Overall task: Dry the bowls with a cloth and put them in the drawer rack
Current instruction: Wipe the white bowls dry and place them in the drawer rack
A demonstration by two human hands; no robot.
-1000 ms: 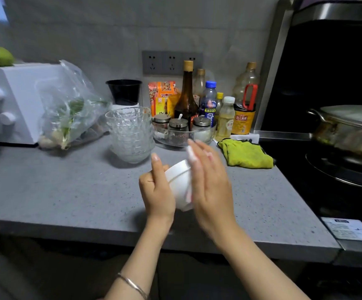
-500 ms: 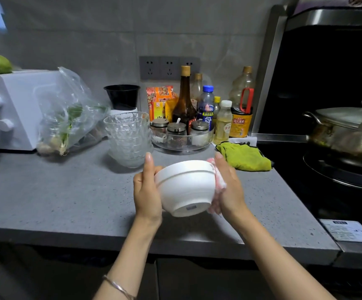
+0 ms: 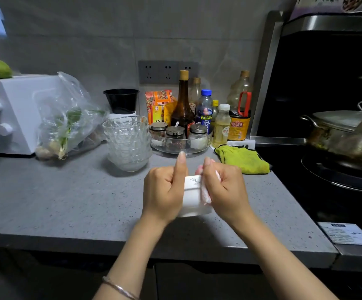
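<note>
Fingers of the left hand curl round the white bowl, thumb raised, over the desk near its front edge. The right hand grips a pale cloth against the bowl's side. A stack of glass bowls stands further back; a green rag lies at the right edge.

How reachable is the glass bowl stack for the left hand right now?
Probably not yet: left hand grips the white bowl. Path over the counter to the glass bowl stack looks free otherwise.
</note>
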